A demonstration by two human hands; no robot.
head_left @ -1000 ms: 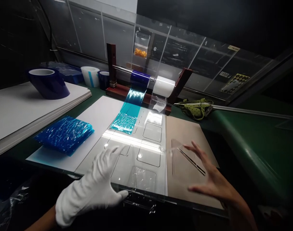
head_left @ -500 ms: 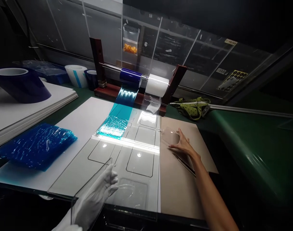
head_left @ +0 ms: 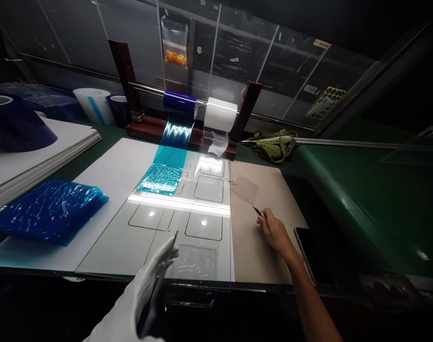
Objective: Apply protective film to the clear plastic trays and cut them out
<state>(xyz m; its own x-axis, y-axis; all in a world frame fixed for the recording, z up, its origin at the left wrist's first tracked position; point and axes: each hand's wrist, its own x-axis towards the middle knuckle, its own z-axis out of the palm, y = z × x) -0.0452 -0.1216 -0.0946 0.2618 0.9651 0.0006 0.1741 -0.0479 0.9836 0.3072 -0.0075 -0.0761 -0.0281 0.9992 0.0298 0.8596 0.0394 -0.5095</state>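
My left hand [head_left: 155, 266], in a white glove, is raised at the near edge of the table. It holds a clear panel [head_left: 175, 238], turned nearly edge-on, so little of it shows. My bare right hand [head_left: 275, 232] is closed round a slim pointed tool [head_left: 258, 211]; whether this is tweezers or a knife I cannot tell. Its dark tip points up and left, just below a clear rounded plate [head_left: 245, 188] lying on the tan board [head_left: 248, 247]. Beside my left hand, another clear plate [head_left: 195, 262] lies flat on the sheet with dark outlines [head_left: 205, 202].
A blue film roll [head_left: 180, 103] and a white roll [head_left: 221, 114] hang on a rod, their film trailing down onto the sheet. Crumpled blue film [head_left: 49, 209] lies left. A phone [head_left: 311, 254], a green patterned pouch [head_left: 273, 146] and a loose purple roll [head_left: 20, 126] stand around.
My right hand has left the clear plate on the tan board and picked up the slim tool from there. The panel in my left hand has turned nearly edge-on.
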